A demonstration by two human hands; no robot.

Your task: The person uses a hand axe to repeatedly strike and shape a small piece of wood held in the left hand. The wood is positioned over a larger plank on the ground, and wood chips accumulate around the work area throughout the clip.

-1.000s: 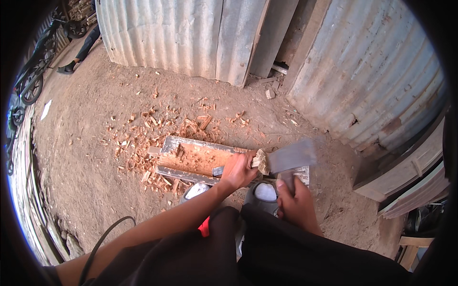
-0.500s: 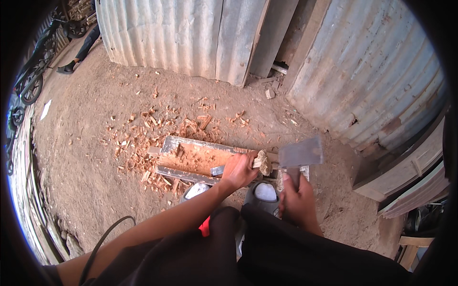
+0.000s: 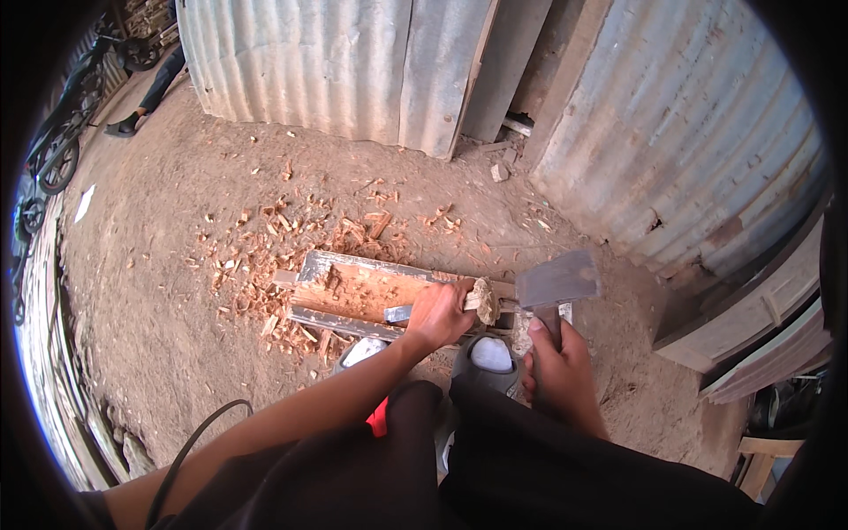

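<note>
A wooden block with a long hollow [image 3: 375,294] lies on the dirt ground in front of my feet, its cavity strewn with chips. My left hand [image 3: 439,314] is wrapped round the handle of a chisel [image 3: 398,314]. The flat metal blade points left into the hollow, and the frayed, mushroomed handle end sticks out to the right of my fist. In my right hand [image 3: 563,369] is the short handle of a mallet [image 3: 558,279] with a broad grey head. That head is raised just right of the chisel's frayed end, apart from it.
Wood chips [image 3: 256,265] are scattered left of and beyond the block. My shoes [image 3: 491,356] stand against its near side. Corrugated metal sheets [image 3: 300,71] rise beyond; boards [image 3: 751,309] lean at right. A person's leg [image 3: 159,88] and a motorcycle [image 3: 66,141] show far left.
My left hand and the chisel have shifted very slightly left along the hollow. My right hand and the mallet have moved slightly to the right.
</note>
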